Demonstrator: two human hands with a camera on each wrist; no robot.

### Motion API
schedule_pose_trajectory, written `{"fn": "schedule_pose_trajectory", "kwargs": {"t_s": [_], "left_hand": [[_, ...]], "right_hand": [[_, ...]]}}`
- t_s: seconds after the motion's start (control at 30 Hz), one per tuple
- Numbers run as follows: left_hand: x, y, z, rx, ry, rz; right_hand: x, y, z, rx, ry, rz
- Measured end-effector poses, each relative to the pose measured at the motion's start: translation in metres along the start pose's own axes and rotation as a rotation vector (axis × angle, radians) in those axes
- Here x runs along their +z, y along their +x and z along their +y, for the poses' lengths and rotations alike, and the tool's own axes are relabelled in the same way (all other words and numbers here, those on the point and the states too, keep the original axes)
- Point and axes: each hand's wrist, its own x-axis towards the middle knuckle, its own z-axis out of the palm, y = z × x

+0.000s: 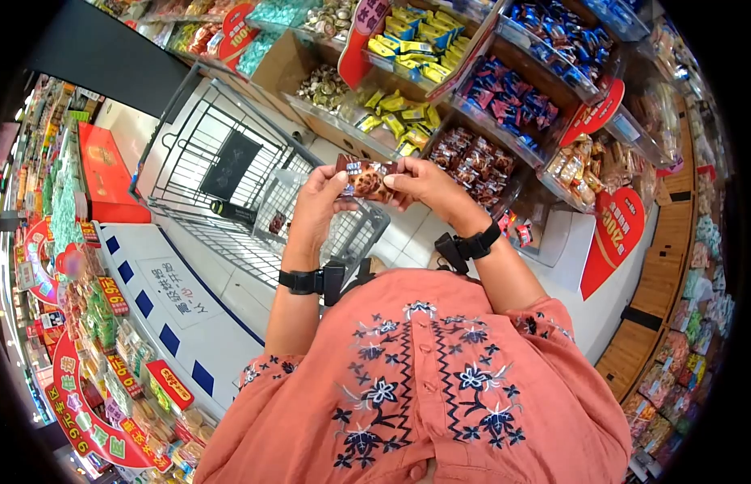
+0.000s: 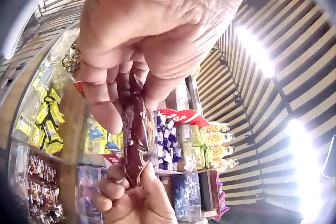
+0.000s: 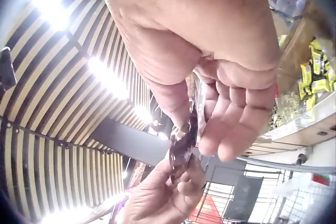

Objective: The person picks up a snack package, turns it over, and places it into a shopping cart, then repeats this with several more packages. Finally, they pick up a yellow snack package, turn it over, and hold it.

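Observation:
A small brown wrapped snack packet [image 1: 369,181] with a picture on its front is held between both hands, above the near end of the cart. The left hand [image 1: 315,211] pinches its left end between thumb and fingers; the right hand [image 1: 437,190] pinches the right end. Seen edge-on in the left wrist view, the packet [image 2: 136,137] runs from the left hand [image 2: 152,29] down to the right hand's fingertips. In the right wrist view the dark wrapper [image 3: 181,148] lies between the right hand [image 3: 210,50] and the left hand [image 3: 165,195].
A shopping cart [image 1: 230,173] stands ahead, with a small packet [image 1: 277,221] and a dark item [image 1: 232,211] in it. Bins of yellow packets [image 1: 399,117], brown packets [image 1: 472,165] and blue packets [image 1: 508,101] lie ahead and right. A white-and-blue counter [image 1: 177,298] is at left.

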Motion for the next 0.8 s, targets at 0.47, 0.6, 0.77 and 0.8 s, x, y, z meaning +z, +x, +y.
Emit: {"fn": "schedule_pose_trajectory", "kwargs": {"t_s": [0.47, 0.6, 0.77, 0.8], "left_hand": [[0.002, 0.005, -0.007, 0.107, 0.142, 0.124], [0.007, 0.007, -0.011, 0.113, 0.19, 0.155], [0.01, 0.009, -0.012, 0.075, 0.179, 0.098], [0.01, 0.01, -0.013, 0.069, 0.178, 0.093]], "right_hand": [[0.0, 0.002, 0.008, -0.055, -0.097, 0.008], [-0.003, 0.003, 0.012, -0.046, -0.073, 0.032], [-0.013, -0.009, 0.011, -0.012, -0.042, 0.024], [-0.015, -0.009, 0.012, -0.016, -0.031, 0.043]]}}
